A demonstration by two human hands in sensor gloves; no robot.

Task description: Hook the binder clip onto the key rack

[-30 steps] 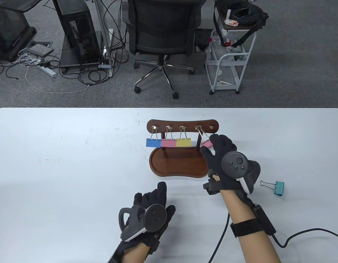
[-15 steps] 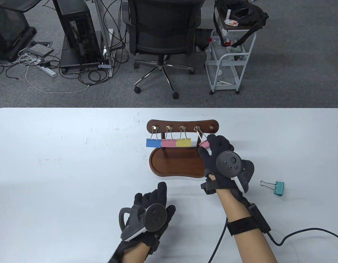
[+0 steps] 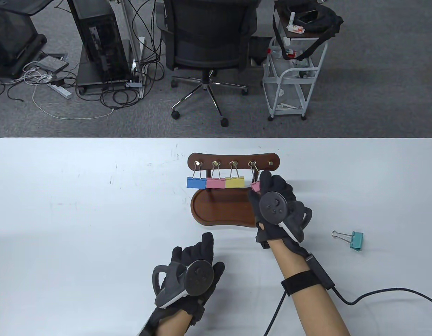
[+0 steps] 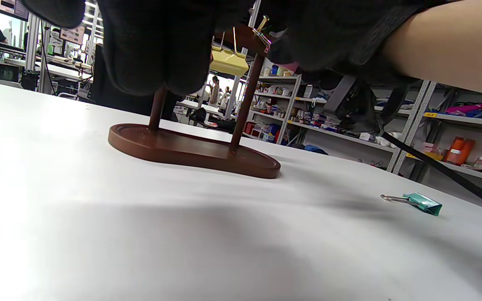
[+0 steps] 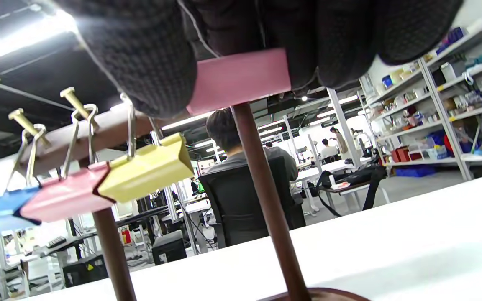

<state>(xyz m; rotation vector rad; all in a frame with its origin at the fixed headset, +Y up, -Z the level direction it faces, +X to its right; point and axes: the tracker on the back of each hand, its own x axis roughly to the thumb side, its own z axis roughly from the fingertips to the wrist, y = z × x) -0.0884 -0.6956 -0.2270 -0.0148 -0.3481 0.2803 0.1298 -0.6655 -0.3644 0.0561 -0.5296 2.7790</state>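
Observation:
A brown wooden key rack (image 3: 234,159) stands on the white table, with a blue clip (image 3: 196,182), a pink clip (image 3: 215,182) and a yellow clip (image 3: 234,182) hanging from its first three pegs. My right hand (image 3: 263,185) pinches a second pink binder clip (image 3: 255,186) whose wire handle sits over the fourth peg (image 3: 252,163). In the right wrist view the fingers grip this pink clip (image 5: 241,79) from both sides. The fifth peg (image 3: 271,163) is bare. A teal clip (image 3: 356,239) lies on the table to the right. My left hand (image 3: 196,257) rests on the table, holding nothing.
The rack's oval tray base (image 3: 223,210) lies in front of its posts. A black cable (image 3: 377,297) runs from my right forearm across the table. An office chair (image 3: 208,45) and a white cart (image 3: 293,70) stand beyond the far table edge.
My right hand has moved left with the pink clip, so the clip now hangs nearly straight below the fourth peg. The left hand has not moved.

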